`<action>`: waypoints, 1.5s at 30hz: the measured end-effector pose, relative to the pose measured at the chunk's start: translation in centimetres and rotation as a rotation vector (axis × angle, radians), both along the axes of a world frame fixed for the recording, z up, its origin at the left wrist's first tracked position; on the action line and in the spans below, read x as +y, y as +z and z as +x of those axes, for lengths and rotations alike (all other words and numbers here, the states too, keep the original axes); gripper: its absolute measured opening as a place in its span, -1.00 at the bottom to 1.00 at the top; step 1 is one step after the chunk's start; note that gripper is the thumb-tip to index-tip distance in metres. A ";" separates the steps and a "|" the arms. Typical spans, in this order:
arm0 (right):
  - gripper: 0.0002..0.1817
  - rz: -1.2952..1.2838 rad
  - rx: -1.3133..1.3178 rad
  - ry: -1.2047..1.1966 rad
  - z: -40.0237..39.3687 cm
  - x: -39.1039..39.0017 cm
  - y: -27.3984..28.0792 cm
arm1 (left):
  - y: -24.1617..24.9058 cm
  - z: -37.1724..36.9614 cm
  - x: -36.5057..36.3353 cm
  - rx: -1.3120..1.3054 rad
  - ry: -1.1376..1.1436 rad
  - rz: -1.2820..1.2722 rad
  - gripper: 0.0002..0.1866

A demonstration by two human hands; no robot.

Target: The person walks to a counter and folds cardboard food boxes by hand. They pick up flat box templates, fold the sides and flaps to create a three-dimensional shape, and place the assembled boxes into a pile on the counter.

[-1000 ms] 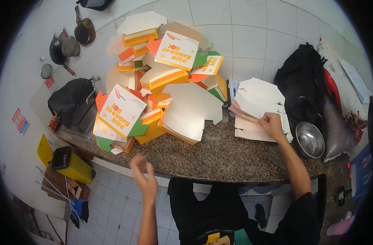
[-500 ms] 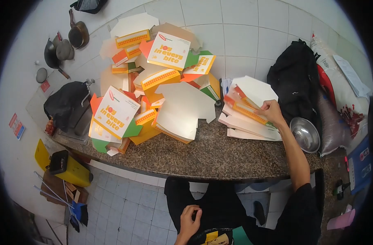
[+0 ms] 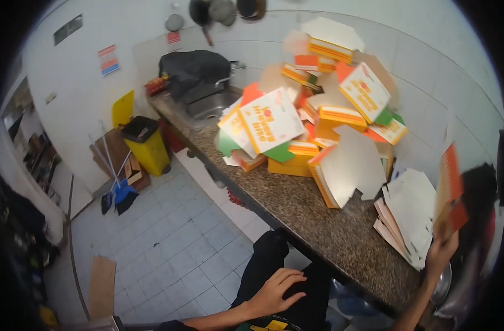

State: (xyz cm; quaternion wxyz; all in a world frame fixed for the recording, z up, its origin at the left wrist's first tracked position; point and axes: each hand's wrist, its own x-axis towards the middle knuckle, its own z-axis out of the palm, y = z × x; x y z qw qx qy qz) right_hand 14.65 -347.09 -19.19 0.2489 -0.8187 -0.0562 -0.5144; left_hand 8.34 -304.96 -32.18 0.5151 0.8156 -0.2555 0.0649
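My right hand (image 3: pixel 443 249) grips the lower end of a folded-flat cardboard food box (image 3: pixel 450 179), orange and red, held up on edge at the right and blurred. Beside it, a stack of flat white food box blanks (image 3: pixel 411 207) lies on the counter. My left hand (image 3: pixel 278 291) hovers over or rests on my lap, fingers spread, with nothing in it. Several opened-up food boxes (image 3: pixel 270 122) with orange print and green and red flaps form a heap on the counter. One with its white lid raised (image 3: pixel 351 165) stands nearest the stack.
The speckled stone counter (image 3: pixel 301 220) runs diagonally to a sink (image 3: pixel 210 106) partly covered by a black bag (image 3: pixel 191 74). A yellow bin (image 3: pixel 153 151), brooms and a dustpan (image 3: pixel 124 196) stand on the floor. A metal bowl (image 3: pixel 443 284) shows behind my right forearm.
The view has turned left, so the counter appears slanted. My right hand has raised one food box off the stack, upright. My left hand's curled fingers have spread out.
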 end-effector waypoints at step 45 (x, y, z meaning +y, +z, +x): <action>-0.45 -0.200 0.982 0.779 -12.2 20.7 -8.9 | 5.3 -4.0 4.5 0.264 -0.343 0.446 -0.65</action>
